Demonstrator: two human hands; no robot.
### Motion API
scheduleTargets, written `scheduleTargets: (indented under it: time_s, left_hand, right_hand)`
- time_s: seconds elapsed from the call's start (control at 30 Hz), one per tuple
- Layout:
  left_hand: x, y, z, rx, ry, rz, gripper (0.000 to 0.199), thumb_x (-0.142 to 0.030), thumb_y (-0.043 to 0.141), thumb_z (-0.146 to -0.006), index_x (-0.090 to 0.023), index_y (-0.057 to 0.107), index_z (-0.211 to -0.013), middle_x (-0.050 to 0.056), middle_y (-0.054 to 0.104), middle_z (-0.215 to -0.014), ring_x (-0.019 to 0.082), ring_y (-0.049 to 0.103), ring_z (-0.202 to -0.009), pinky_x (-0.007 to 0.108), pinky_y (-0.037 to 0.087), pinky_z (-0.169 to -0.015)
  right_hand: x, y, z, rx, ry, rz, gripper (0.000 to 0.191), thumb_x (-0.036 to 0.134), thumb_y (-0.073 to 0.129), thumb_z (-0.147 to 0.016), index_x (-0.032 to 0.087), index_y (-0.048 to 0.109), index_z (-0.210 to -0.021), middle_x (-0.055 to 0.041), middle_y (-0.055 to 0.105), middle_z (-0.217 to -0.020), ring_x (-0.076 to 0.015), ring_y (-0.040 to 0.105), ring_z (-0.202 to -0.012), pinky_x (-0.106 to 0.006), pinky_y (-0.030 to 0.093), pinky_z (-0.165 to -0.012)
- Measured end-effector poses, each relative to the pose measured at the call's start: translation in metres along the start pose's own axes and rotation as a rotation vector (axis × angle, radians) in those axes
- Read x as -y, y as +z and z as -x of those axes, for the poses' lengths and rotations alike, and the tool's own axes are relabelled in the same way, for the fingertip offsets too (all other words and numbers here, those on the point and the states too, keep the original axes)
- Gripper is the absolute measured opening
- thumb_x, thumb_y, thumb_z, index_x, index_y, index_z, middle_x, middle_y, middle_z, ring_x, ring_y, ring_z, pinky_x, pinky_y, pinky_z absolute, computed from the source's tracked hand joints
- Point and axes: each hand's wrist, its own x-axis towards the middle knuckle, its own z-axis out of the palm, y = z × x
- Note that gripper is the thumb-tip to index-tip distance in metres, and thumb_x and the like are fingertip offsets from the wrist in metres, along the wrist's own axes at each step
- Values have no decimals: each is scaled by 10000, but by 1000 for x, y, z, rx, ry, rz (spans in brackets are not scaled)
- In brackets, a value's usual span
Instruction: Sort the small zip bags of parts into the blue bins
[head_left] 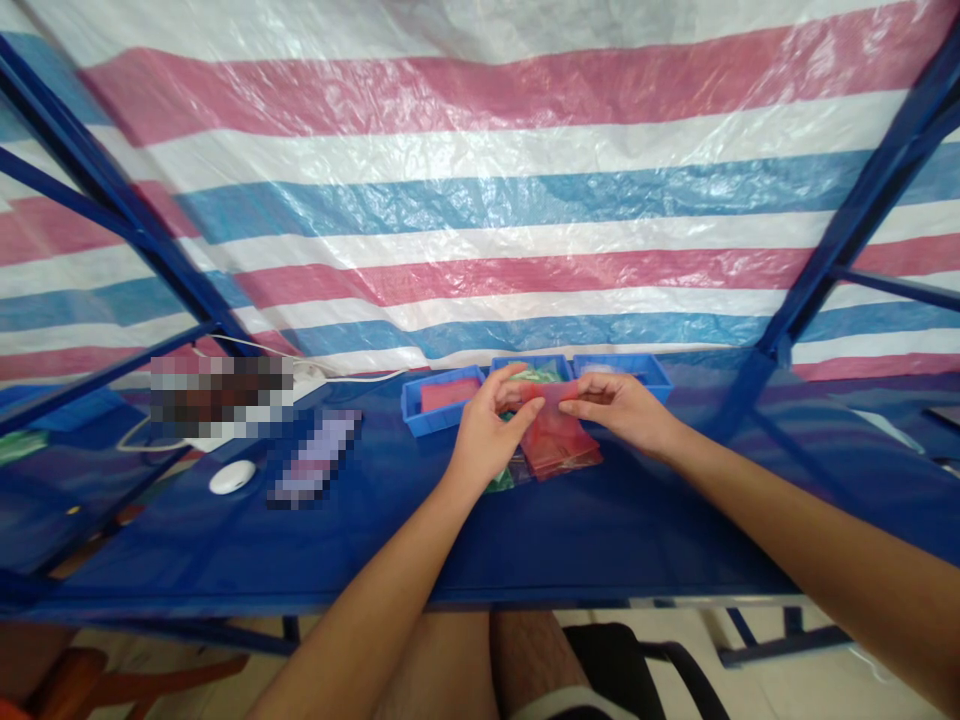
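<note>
Both hands meet over a stack of red plastic bags near the middle of the blue table. My left hand pinches the left edge of a translucent red piece between thumb and fingers. On its right edge, my right hand pinches the same piece. The piece is above the stack, and whether it is a separate bag cannot be made out. Green plastic lies partly under the stack, beside my left wrist.
Behind the hands stand a left blue bin with red pieces, a middle one with green plastic and a right one with clear plastic. A white mouse, a blurred phone-like object and cables lie left. Blue frame posts flank the table.
</note>
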Motion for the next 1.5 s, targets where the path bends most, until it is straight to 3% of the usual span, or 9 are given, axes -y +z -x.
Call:
scheduleTargets:
  time_s: [0.3, 0.47, 0.6, 0.73, 0.87, 1.0, 1.2, 1.3, 1.5]
  left_hand:
    - [6, -1, -1, 40, -79, -32, 382, -363, 771, -901, -184, 678, -1226, 71, 802, -1016, 215, 764, -935, 354, 587, -909]
    - [-4, -4, -1, -89, 57, -173, 370, -342, 760, -913, -209, 684, -1250, 111, 734, -1231, 218, 729, -1025, 316, 600, -819]
    - [-15, -2, 4, 41, 145, -277, 250, -386, 706, -959, -220, 760, -1137, 103, 729, -1178, 220, 718, -1012, 305, 599, -797]
    - [-20, 6, 9, 202, 171, -280, 404, -423, 775, -908, -221, 722, -1254, 122, 717, -1211, 245, 711, -1042, 329, 604, -836]
    - [-16, 5, 9, 228, 188, -389, 290, -417, 727, -947, -204, 749, -1143, 109, 736, -1112, 256, 692, -1012, 360, 578, -881]
    - [-12, 1, 5, 158, 201, -370, 259, -373, 609, -1025, -216, 786, -1131, 102, 740, -1116, 251, 689, -1036, 358, 553, -910]
    - [-14, 1, 4, 39, 160, -320, 286, -406, 614, -1025, -231, 814, -1131, 84, 761, -1061, 242, 695, -995, 352, 545, -909]
    - [-12, 2, 4, 12, 135, -250, 282, -423, 653, -1002, -212, 810, -1106, 77, 769, -1043, 229, 702, -967, 322, 555, -857]
    - [-3, 5, 6, -3, 41, -131, 286, -433, 721, -951, -192, 791, -1088, 69, 788, -1060, 213, 728, -946, 280, 571, -788]
  right_hand:
    - [0, 0, -1, 9, 11, 37, 448, 578, 913, -706, 205, 762, -904, -38, 798, -909, -205, 722, -807, -374, 590, -823]
    - [0, -1, -3, -108, -61, 56, 422, 590, 904, -726, 235, 712, -851, -12, 735, -787, -193, 674, -692, -361, 589, -688]
    - [2, 1, -1, -188, -121, 50, 438, 634, 890, -729, 265, 689, -854, -6, 724, -748, -209, 674, -657, -387, 603, -665]
    - [8, 7, 6, -50, -131, 34, 404, 573, 894, -766, 254, 761, -975, -33, 799, -926, -234, 754, -837, -406, 623, -845]
    - [15, 11, 12, 100, -54, -6, 394, 566, 811, -863, 249, 803, -1097, -74, 812, -1128, -286, 761, -1076, -452, 603, -1002]
    - [17, 12, 12, 74, -96, 2, 380, 580, 761, -904, 237, 806, -1060, -77, 807, -1066, -266, 757, -993, -432, 638, -910]
    - [8, 5, 3, -152, -150, 47, 489, 579, 854, -806, 237, 732, -1134, -51, 765, -933, -205, 707, -781, -335, 603, -661]
    - [5, 3, 1, -164, -171, 52, 575, 550, 893, -772, 263, 691, -1228, -54, 779, -1054, -223, 731, -884, -363, 619, -778]
    - [3, 6, 5, 15, -120, 79, 508, 560, 863, -801, 241, 760, -1182, -74, 802, -1174, -309, 743, -1099, -483, 582, -1023]
